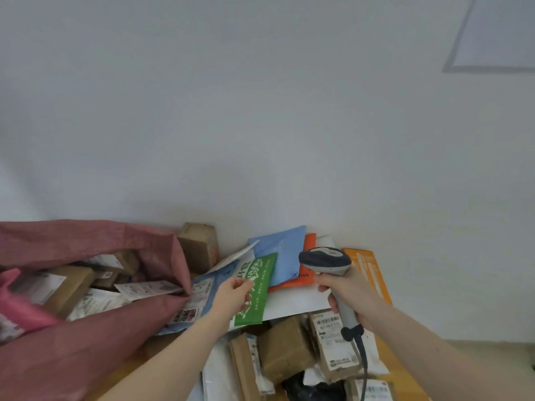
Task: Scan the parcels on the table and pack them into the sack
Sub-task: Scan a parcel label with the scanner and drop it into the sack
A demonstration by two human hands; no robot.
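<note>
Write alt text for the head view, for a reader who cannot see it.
A person's right hand grips a barcode scanner over a pile of parcels, while the left hand reaches to a green mailer. At left, a red sack lies open, already holding boxes and labelled packets.

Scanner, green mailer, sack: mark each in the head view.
scanner [324,260]: head view, on its dark head.
green mailer [258,287]: head view, on its printed face.
sack [95,340]: head view, on its near pink wall.
</note>
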